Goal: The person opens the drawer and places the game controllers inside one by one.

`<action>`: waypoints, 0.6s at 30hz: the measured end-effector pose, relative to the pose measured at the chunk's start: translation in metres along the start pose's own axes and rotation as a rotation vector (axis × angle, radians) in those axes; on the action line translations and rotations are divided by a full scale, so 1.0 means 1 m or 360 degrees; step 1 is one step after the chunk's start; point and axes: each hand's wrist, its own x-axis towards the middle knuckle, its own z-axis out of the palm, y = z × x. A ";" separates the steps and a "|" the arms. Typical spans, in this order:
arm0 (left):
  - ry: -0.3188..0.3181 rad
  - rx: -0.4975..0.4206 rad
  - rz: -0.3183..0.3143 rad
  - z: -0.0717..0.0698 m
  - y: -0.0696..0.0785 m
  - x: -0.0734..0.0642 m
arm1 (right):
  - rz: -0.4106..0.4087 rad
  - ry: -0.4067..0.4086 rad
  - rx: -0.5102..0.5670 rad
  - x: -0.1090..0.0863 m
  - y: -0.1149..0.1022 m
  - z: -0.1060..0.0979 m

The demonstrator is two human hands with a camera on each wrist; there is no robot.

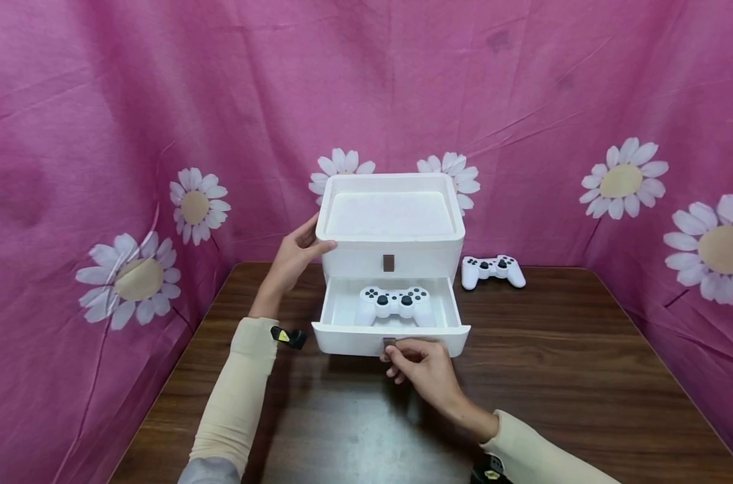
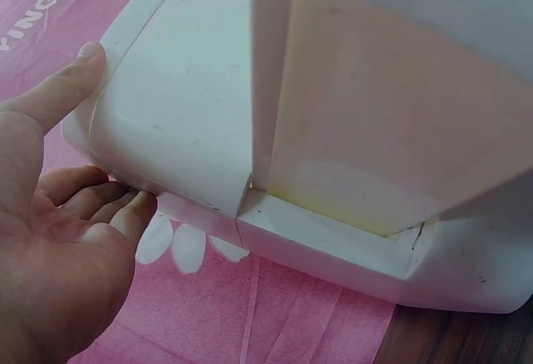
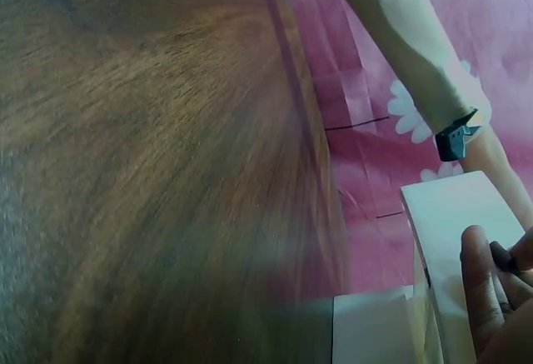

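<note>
A white two-drawer storage box (image 1: 357, 259) stands on the table, its top a shallow tray. The lower drawer (image 1: 347, 341) is pulled out, and a white game controller (image 1: 423, 310) lies inside it. My right hand (image 1: 425, 371) pinches the small brown pull tab (image 1: 390, 342) on that drawer's front; the right wrist view shows the dark tab (image 3: 502, 256) between thumb and finger. My left hand (image 1: 292, 257) holds the box's upper left side. In the left wrist view the thumb lies on one face of the box (image 2: 179, 89), and the curled fingers press another.
A second white controller (image 1: 493, 270) lies on the dark wooden table (image 1: 553, 349), right of the box. The upper drawer, with its own brown tab (image 1: 388, 263), is closed. A pink cloth (image 1: 269, 101) with daisies hangs behind and at both sides.
</note>
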 end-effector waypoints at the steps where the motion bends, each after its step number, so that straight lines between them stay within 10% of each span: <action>1: 0.0000 0.0000 -0.0005 0.000 0.000 0.000 | 0.0004 -0.0004 -0.0005 0.001 0.000 -0.001; 18: 0.0001 -0.0036 -0.0017 0.001 -0.001 -0.001 | 0.0143 0.0057 0.0002 0.048 0.009 -0.007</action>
